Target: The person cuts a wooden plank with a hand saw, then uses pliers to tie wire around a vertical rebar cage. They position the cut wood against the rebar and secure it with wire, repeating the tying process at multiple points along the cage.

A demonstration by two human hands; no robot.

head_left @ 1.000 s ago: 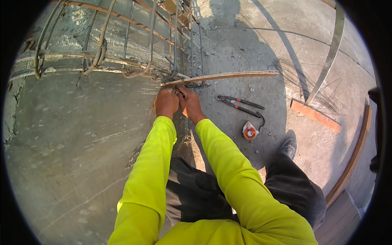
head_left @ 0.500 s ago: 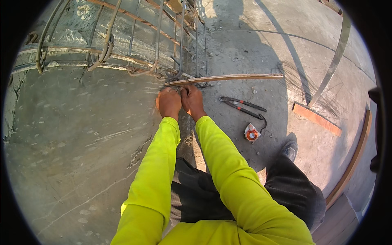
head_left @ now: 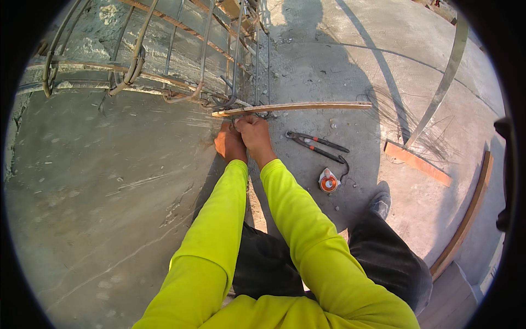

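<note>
My left hand (head_left: 230, 142) is closed beside the left end of a long thin wooden strip (head_left: 307, 106), its fingertips out of sight past the right hand. Right against it, my right hand (head_left: 255, 137) has its fingers curled in a pinch just under the strip. Whatever the two hands grip is too small or hidden to make out. Thin dark wire (head_left: 267, 115) shows by the right hand's knuckles. To the right on the concrete lie pincers (head_left: 318, 143) with dark handles and orange bands. Below them sits an orange and white tape measure (head_left: 328, 181).
A cage of steel reinforcing bars (head_left: 131, 68) rises at the upper left. Loose tie wire (head_left: 383, 109) lies tangled on the right. Near it a metal strip (head_left: 446, 82) meets a short wooden board (head_left: 417, 163). A longer timber (head_left: 466, 214) lies at the far right.
My left hand has turned and slipped lower, partly behind the right. My right hand has rolled over, showing more of its back. The whole view has shifted slightly.
</note>
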